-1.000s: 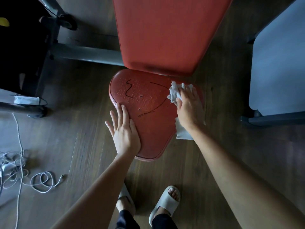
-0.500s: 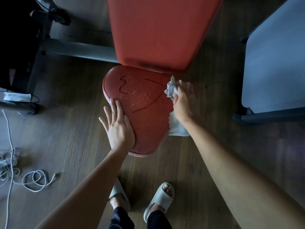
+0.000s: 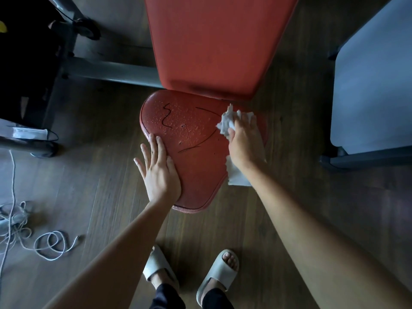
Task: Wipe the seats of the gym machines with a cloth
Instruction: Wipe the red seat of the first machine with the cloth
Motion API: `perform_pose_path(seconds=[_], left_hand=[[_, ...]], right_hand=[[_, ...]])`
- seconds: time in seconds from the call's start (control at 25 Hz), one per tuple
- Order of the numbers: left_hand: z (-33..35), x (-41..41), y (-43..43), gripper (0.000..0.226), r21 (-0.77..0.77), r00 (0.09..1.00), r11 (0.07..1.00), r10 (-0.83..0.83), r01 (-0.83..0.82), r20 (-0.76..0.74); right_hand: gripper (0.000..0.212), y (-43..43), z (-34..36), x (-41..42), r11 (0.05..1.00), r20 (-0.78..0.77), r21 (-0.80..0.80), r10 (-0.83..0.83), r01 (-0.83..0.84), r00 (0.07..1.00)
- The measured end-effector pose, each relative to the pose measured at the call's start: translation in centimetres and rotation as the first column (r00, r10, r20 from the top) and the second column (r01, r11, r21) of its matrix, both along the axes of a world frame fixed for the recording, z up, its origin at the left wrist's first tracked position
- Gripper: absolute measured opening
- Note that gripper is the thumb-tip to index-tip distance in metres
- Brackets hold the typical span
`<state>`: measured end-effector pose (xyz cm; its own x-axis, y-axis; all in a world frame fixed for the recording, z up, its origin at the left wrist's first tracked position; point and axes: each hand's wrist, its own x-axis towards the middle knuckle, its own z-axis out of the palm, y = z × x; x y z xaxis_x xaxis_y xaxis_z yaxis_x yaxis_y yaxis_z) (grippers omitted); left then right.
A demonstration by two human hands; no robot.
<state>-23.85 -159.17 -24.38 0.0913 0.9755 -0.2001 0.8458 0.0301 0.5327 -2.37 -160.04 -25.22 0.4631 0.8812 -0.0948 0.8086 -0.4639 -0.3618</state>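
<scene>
Dark wood-plank floor (image 3: 278,230) fills the view under a gym machine. Largest item: a red padded backrest (image 3: 218,45) at top centre, its lower edge overhanging the rear of the seat. A grey-blue padded panel (image 3: 376,90) on a dark frame stands at the right edge, apart from the machine. A grey metal frame bar (image 3: 111,72) runs from the left to beneath the backrest. The red seat (image 3: 196,157), rounded at the rear and narrowing toward the person, carries scattered droplets and thin dark lines (image 3: 167,117) on its surface. The left hand (image 3: 159,172) lies palm-down on the seat's left edge, fingers straight and slightly spread, the little finger reaching past the rim. The right hand (image 3: 244,143) rests palm-down at the seat's right edge, fingers nearly straight and close together, pressing the cloth (image 3: 227,122) against the pad. The cloth is white and crumpled; one part bunches out beside the thumb, another part shows below the wrist, hanging off the seat's right side. A white cable (image 3: 51,244) lies looped on the floor at lower left. Two pale slippers (image 3: 219,275) are worn on the feet at the bottom of the view. A face mask (image 3: 29,133) hangs on a dark bar at the left edge.
</scene>
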Motion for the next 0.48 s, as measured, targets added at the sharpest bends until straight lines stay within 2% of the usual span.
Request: perform_pose_path(seconds=[0.16,0.32,0.48], left_hand=[[0.0,-0.3,0.0,0.061,-0.009,1.000,1.000,-0.003,0.003,0.031],[0.0,0.2,0.2,0.062,-0.019,0.998,1.000,0.002,-0.001,0.056],[-0.7,-1.0,0.1,0.061,-0.005,0.998,1.000,-0.009,0.009,0.067]], right_hand=[[0.047,-3.8,0.4,-3.1,0.994,0.029,0.078,0.072,-0.074,0.997],[0.047,-0.5,0.0,-1.4,0.999,0.015,0.025,0.024,-0.025,1.000],[0.044,-1.3,0.2,-2.9,0.994,0.029,0.101,-0.040,0.037,0.999]])
